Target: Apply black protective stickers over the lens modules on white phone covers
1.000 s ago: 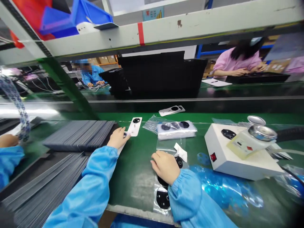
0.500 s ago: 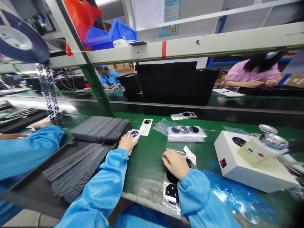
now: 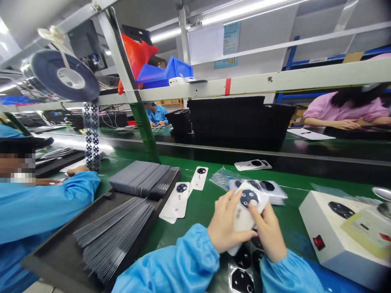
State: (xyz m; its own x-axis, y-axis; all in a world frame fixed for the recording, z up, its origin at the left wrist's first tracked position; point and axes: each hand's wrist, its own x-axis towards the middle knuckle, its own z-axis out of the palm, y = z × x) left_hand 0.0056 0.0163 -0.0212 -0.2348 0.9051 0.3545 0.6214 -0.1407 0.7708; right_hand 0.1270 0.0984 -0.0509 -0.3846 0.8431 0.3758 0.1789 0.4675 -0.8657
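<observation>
Our half-curled left hand (image 3: 222, 224) and right hand (image 3: 271, 232) grip a white phone back panel (image 3: 244, 219) above the green bench (image 3: 197, 213); with thumb against its black camera disc (image 3: 245, 199), we should press evenly.

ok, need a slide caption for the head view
Left hand and right hand together hold a white panel with a dark round patch above a green bench.

Tube lights (image 3: 242, 11) shine over a green workbench (image 3: 198, 207) and grey wall (image 3: 259, 37).
</observation>
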